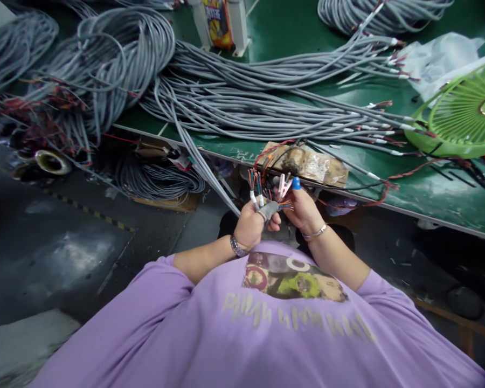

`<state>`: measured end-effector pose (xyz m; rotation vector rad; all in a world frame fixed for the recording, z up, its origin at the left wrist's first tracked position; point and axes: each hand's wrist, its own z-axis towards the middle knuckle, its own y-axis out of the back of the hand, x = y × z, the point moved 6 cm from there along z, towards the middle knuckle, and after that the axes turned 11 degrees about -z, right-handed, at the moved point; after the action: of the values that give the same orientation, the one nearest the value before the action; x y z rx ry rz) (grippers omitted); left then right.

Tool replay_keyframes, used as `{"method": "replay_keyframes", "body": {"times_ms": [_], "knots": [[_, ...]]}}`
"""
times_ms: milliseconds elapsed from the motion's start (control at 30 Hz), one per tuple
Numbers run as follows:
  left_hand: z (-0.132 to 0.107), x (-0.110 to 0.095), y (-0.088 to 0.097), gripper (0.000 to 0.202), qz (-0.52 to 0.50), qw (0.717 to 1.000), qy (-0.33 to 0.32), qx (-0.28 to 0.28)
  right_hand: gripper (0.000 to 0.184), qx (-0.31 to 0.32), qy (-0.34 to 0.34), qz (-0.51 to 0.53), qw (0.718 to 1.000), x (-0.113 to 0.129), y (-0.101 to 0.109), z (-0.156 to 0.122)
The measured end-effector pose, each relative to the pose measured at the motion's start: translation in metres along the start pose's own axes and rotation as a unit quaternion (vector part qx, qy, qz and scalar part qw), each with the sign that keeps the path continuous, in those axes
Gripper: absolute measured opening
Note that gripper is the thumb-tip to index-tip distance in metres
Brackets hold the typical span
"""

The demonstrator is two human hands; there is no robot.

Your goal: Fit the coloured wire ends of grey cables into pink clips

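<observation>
My left hand [250, 222] is closed round the end of a grey cable [210, 172], with a grey wrap on its forefinger and a watch on the wrist. Thin coloured wires [258, 183] fan out of the cable end above my fist. My right hand [303, 207] is closed in a pinch at those wires, holding a small pink tool [283, 186]; a blue cap covers one fingertip. Both hands meet just below the edge of the green table [428, 194]. A bracelet sits on my right wrist.
Large bundles of grey cables [267, 91] lie across the table and hang off its left end [105, 59]. A green fan [464, 110] stands at the right, a taped brown block [311, 161] sits on the edge, and more coils [157, 180] lie on the floor.
</observation>
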<state>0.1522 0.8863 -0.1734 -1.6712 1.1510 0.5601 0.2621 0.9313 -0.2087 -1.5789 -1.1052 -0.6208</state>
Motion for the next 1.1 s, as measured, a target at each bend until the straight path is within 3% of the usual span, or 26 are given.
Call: {"method": "replay_keyframes", "body": {"times_ms": [167, 400, 567, 833, 933, 1100], "knots": [[0.002, 0.004, 0.002, 0.045, 0.004, 1.000, -0.002, 0.001, 0.053, 0.028, -0.055, 0.025, 0.998, -0.007, -0.008, 0.003], [0.002, 0.007, 0.006, 0.046, 0.011, 1.000, 0.005, -0.007, 0.040, 0.026, -0.035, 0.083, 0.996, -0.010, -0.004, 0.012], [0.001, 0.007, 0.007, 0.045, 0.009, 1.000, -0.004, -0.005, 0.044, 0.033, -0.037, 0.103, 0.993, -0.010, -0.007, 0.007], [-0.004, 0.011, 0.016, 0.040, 0.019, 0.999, -0.015, 0.023, 0.060, 0.132, -0.085, -0.053, 0.986, -0.008, 0.006, -0.017], [-0.005, 0.014, 0.021, 0.040, 0.044, 0.998, -0.017, 0.034, 0.050, 0.159, -0.079, -0.114, 0.977, -0.005, 0.010, -0.025], [-0.005, 0.015, 0.020, 0.041, 0.103, 0.992, -0.007, 0.071, 0.030, 0.132, -0.031, -0.188, 0.973, 0.005, 0.007, -0.031]]}}
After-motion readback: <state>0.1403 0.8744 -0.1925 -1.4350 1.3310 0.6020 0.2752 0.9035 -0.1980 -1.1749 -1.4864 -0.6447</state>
